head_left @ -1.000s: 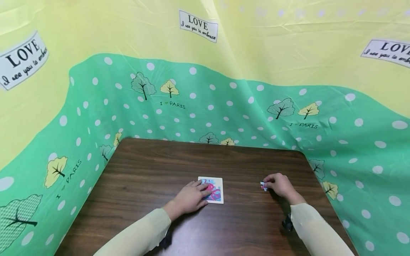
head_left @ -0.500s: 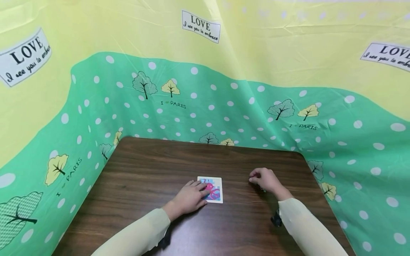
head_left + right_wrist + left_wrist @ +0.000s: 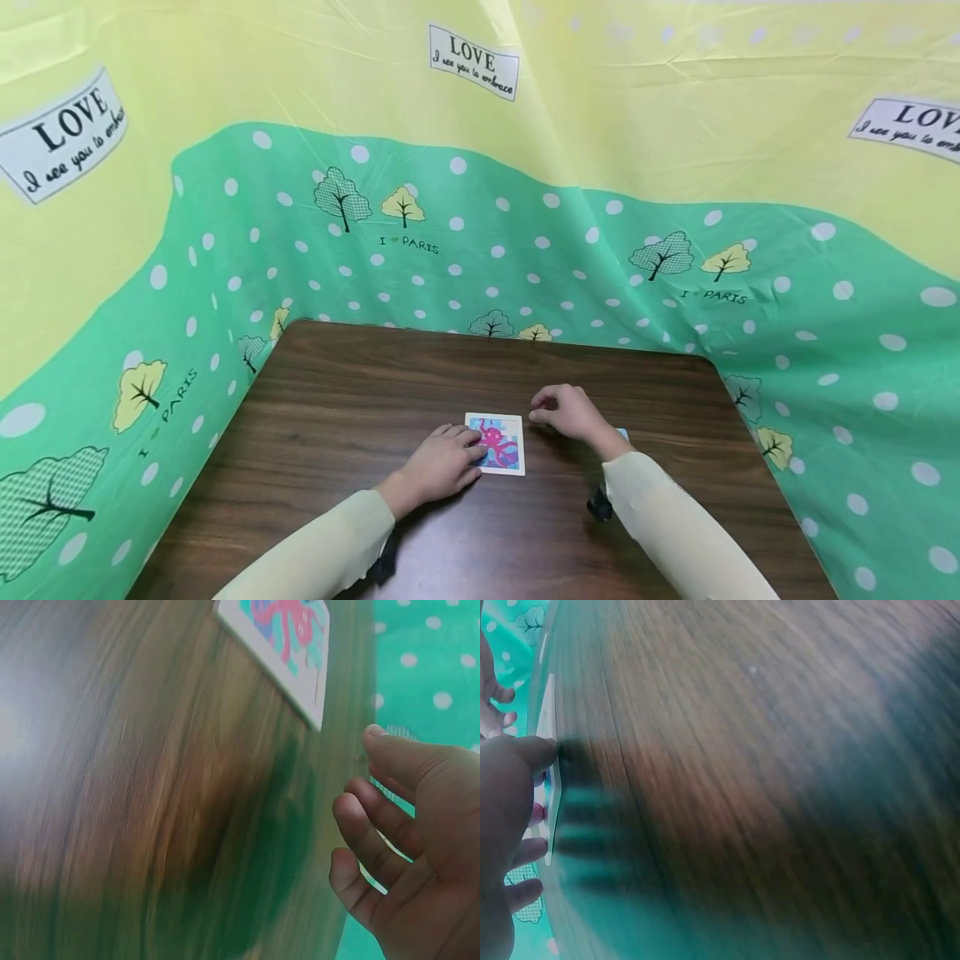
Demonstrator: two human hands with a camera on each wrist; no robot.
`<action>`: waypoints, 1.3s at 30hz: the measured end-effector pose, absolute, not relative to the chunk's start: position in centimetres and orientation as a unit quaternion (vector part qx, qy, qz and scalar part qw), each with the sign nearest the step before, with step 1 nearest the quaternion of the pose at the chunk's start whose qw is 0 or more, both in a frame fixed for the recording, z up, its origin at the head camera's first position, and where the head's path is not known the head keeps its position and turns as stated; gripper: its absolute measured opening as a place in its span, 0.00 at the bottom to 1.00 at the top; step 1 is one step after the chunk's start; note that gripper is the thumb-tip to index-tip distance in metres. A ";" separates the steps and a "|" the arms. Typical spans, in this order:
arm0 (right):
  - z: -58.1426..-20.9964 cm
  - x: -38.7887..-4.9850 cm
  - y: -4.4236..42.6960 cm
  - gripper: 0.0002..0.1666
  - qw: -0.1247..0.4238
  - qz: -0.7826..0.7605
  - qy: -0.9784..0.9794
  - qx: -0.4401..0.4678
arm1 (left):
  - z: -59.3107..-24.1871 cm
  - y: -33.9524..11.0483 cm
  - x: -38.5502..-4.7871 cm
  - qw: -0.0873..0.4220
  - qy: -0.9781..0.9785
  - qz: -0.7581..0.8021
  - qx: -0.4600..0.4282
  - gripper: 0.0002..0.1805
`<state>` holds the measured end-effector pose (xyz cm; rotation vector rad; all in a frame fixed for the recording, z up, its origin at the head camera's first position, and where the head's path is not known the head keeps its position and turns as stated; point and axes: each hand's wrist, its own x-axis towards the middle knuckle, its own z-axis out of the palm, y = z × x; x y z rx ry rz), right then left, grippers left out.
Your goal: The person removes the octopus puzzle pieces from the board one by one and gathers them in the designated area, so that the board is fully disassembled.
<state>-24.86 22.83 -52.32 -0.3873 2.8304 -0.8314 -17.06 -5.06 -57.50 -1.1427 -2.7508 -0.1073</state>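
A small square jigsaw puzzle (image 3: 507,454) with a white frame and a pink octopus on blue lies on the dark wooden table. My left hand (image 3: 439,462) rests on its left side, fingers spread and covering part of the picture. In the left wrist view, the thumb of this hand (image 3: 510,795) lies at the puzzle's white edge (image 3: 553,802). Just right of the puzzle hovers my right hand (image 3: 568,412). Its fingers are loosely bent, and the right wrist view shows this hand (image 3: 420,832) holding nothing. A blue puzzle piece (image 3: 622,432) lies mostly hidden behind the right wrist.
The brown table (image 3: 360,375) reaches back to a green and yellow curtain (image 3: 420,192) printed with dots and trees. A dark wrist device (image 3: 600,504) hangs under the right sleeve.
My right hand has let go of the puzzle piece and moved left toward the puzzle. The piece stays on the table at the right. My left hand has stayed on the puzzle.
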 end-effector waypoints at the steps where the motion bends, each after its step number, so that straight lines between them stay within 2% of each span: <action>1: -52.5 -24.9 22.4 0.08 0.083 -0.283 0.946 -0.132 | -57.5 -5.1 -17.1 0.076 -0.920 -0.037 -0.383 0.21; 7: -53.1 -24.7 20.1 0.05 0.094 -0.304 0.938 -0.138 | -57.0 -5.3 -17.0 0.050 -0.920 -0.037 -0.388 0.21; 25: -54.2 -24.4 17.8 0.06 0.105 -0.296 0.939 -0.137 | -57.5 -5.7 -17.0 0.047 -0.916 -0.050 -0.395 0.21; 39: -54.2 -24.1 16.8 0.11 0.119 -0.297 0.938 -0.132 | -57.3 -5.6 -16.9 0.031 -0.921 -0.045 -0.386 0.22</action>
